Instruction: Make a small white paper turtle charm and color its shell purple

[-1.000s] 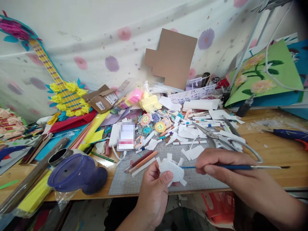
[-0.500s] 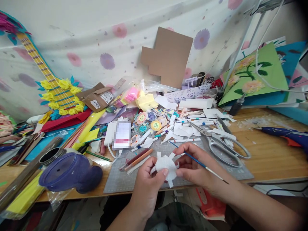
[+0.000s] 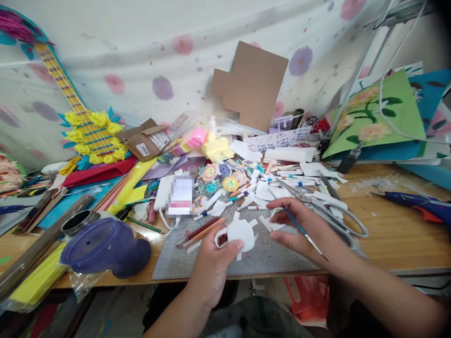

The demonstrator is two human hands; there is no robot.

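Observation:
My left hand [image 3: 215, 257] pinches a small round white paper cutout [image 3: 243, 234] between thumb and fingers. Narrow tabs stick out around its edge, and one strip on the left curls into a loop. Beside it, my right hand [image 3: 299, 230] is apart from the cutout. A thin blue paintbrush [image 3: 295, 220] lies slanted across that hand, held at the fingers, its dark bristles toward the wrist. The thumb and index finger of this hand are spread. Under both hands is a grey cutting mat [image 3: 169, 263]. Large scissors [image 3: 298, 193] lie just behind my right hand, partly covered.
Coloured pencils [image 3: 207, 231] lie left of the cutout. Markers and paper scraps [image 3: 264, 190] pile up behind. A phone [image 3: 180, 195], a purple container [image 3: 95, 249] and a yellow paper-flower guitar [image 3: 93, 136] are to the left. A blue glue gun [image 3: 412, 202] rests at the right.
My right hand has moved away from the cutout to the right and up, still with the paintbrush. The cutout stays in my left hand, slightly turned. The view has shifted a little.

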